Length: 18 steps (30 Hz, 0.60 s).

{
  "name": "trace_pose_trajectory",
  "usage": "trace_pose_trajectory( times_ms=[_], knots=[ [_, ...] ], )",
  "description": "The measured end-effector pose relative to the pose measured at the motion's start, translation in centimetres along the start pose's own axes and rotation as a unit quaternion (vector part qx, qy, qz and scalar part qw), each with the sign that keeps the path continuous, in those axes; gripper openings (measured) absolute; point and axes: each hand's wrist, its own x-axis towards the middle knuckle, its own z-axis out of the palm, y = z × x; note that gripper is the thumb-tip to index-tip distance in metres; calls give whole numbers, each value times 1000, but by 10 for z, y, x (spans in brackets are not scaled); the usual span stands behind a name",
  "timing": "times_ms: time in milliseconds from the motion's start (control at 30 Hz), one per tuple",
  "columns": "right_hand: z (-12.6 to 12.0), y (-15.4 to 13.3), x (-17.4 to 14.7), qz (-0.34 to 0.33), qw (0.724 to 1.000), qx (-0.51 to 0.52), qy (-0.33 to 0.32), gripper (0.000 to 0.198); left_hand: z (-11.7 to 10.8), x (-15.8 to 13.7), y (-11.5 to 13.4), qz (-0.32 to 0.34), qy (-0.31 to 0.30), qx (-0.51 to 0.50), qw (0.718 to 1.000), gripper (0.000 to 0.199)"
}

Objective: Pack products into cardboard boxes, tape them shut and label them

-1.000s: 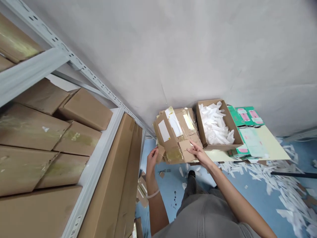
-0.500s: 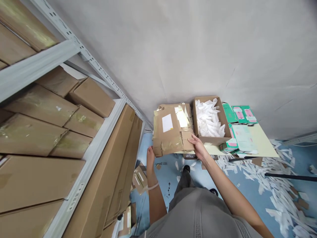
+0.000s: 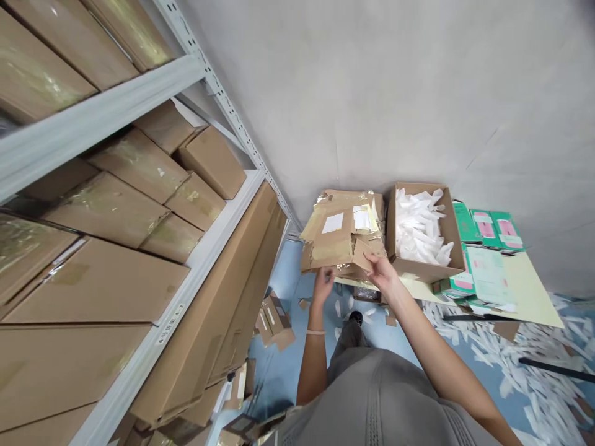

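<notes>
By a pale table (image 3: pixel 534 288), an open box (image 3: pixel 430 271) is being held up. Just left of the box, taped cardboard (image 3: pixel 346 234) is being handled. Its flap (image 3: pixel 361 253) is being pinched by the right hand (image 3: pixel 382 271). Farther left of the box, the left hand (image 3: pixel 323 284) is being held at the near edge; its grip cannot be told.

Taped cartons (image 3: pixel 109 207) fill a metal rack (image 3: pixel 106 113), and green boxes (image 3: pixel 509 230) sit beside an open carton (image 3: pixel 447 220) of white strips (image 3: pixel 418 226).
</notes>
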Motion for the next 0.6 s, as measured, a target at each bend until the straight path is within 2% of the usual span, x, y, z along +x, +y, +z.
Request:
trace_pose_trajectory(
  times_ms=[67, 133, 200, 267, 367, 467, 533, 600],
  knots=[
    [11, -12, -4, 13, 1000, 8, -6, 34, 5, 4, 5, 43, -26, 187, 981, 47],
    [22, -29, -9, 15, 1000, 19, -7, 34, 9, 4, 7, 27, -40, 295, 954, 50],
    [33, -51, -14, -3, 1000, 26, -14, 35, 13, 2, 5, -8, -49, 337, 940, 52],
    [41, -76, -22, -32, 998, 17, -49, 35, 15, 1, 2, -21, -51, 344, 937, 51],
    [46, -110, -40, -117, 988, -4, -99, 37, 11, 5, 2, -21, -28, 318, 948, 47],
    [36, -131, -64, -197, 975, -24, -100, 39, -3, 20, 18, -10, 13, 239, 971, 34],
    [19, -136, -80, -233, 967, -49, -86, 39, -13, 34, 39, -5, 36, 138, 990, 32],
    [-2, -135, -96, -260, 960, -74, -65, 40, -17, 48, 67, -14, 8, -15, 1000, 40]
  ],
)
